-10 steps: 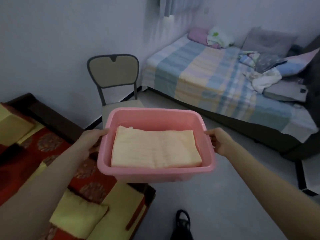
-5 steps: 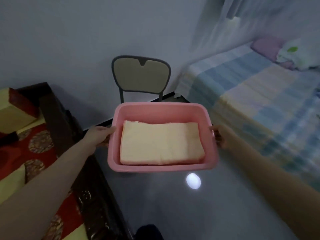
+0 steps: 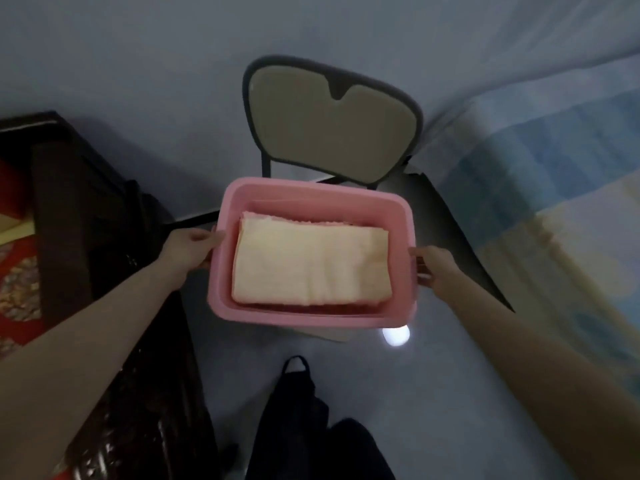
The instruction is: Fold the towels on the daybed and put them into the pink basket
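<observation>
Folded towel (image 3: 311, 268) in pink basket (image 3: 322, 197)

On my feed the basket (image 3: 311, 320) at centre frame is plain pink. The towel (image 3: 311, 268) in it reads pale cream-yellow, and the edge of a pink cloth (image 3: 277, 216) shows along its upper side. Above them, the chair (image 3: 329, 133) has a beige back in a dark grey frame. At the right edge the bedspread (image 3: 554, 174) is checked in blue, white and pale yellow. At the left, the daybed (image 3: 86, 209) is dark brown wood, its cushion (image 3: 17, 289) red with gold round motifs. The wall (image 3: 138, 46) looks grey-blue, and the floor (image 3: 415, 393) grey with one white glare spot.
</observation>
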`<action>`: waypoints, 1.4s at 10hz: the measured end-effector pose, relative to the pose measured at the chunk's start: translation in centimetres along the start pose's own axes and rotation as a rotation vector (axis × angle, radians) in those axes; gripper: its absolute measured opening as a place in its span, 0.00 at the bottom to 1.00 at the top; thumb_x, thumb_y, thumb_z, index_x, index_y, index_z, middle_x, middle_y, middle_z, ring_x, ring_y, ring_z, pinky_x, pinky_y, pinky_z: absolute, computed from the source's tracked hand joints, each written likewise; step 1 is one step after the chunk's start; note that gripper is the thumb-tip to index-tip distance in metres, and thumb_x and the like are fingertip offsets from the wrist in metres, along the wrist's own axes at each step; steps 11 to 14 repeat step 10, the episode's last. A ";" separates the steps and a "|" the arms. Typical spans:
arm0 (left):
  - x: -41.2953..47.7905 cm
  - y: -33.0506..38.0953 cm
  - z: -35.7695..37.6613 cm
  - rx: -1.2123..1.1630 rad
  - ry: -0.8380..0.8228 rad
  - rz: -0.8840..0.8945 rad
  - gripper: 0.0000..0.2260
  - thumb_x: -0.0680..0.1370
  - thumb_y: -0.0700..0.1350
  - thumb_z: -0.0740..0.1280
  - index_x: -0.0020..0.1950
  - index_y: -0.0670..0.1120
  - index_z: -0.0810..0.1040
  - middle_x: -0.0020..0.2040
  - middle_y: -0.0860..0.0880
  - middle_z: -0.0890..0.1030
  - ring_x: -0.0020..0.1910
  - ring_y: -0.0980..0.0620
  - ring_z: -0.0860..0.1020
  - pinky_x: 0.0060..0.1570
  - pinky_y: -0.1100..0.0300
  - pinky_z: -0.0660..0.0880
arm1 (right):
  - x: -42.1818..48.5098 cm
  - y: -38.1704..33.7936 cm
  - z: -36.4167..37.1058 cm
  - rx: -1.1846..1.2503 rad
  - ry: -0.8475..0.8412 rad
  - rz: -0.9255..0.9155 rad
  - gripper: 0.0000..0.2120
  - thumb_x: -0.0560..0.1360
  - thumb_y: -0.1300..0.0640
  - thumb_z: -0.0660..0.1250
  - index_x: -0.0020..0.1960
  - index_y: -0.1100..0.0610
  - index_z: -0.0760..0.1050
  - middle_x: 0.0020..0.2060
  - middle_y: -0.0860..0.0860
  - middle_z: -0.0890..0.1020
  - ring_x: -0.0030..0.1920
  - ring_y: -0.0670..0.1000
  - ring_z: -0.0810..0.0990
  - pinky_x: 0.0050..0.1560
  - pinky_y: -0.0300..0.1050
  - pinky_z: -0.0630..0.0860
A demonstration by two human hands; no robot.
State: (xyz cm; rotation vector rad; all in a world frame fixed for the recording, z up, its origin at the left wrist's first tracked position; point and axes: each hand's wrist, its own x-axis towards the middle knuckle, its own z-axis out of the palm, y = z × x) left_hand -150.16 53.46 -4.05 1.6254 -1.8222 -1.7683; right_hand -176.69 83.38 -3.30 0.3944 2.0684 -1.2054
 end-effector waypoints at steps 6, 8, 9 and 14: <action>15.1 -8.2 4.4 0.005 0.261 -0.210 0.17 0.74 0.53 0.70 0.55 0.41 0.81 0.51 0.42 0.82 0.51 0.42 0.80 0.55 0.47 0.77 | 18.4 -2.6 11.1 -0.134 -0.106 0.007 0.04 0.74 0.62 0.65 0.49 0.60 0.76 0.39 0.54 0.77 0.39 0.51 0.76 0.39 0.45 0.76; 15.4 -8.5 4.6 -0.066 0.230 -0.218 0.12 0.75 0.50 0.70 0.51 0.42 0.81 0.47 0.41 0.82 0.43 0.45 0.78 0.48 0.51 0.76 | 19.1 -2.6 10.8 -0.136 -0.133 0.035 0.07 0.73 0.64 0.66 0.51 0.62 0.77 0.44 0.57 0.79 0.45 0.56 0.78 0.51 0.54 0.78; 15.1 -8.2 4.3 -0.079 0.188 -0.249 0.11 0.75 0.51 0.69 0.49 0.43 0.80 0.47 0.42 0.82 0.43 0.45 0.78 0.47 0.52 0.76 | 18.6 -3.1 10.5 -0.191 -0.171 0.019 0.04 0.74 0.63 0.67 0.48 0.62 0.77 0.43 0.57 0.80 0.44 0.56 0.79 0.48 0.52 0.79; 14.3 -5.6 3.3 0.035 0.165 -0.208 0.12 0.75 0.52 0.69 0.50 0.45 0.80 0.49 0.42 0.83 0.48 0.43 0.80 0.54 0.48 0.77 | 16.9 -6.0 10.7 -0.438 -0.127 -0.160 0.06 0.73 0.57 0.67 0.42 0.60 0.77 0.41 0.57 0.79 0.42 0.54 0.77 0.45 0.50 0.76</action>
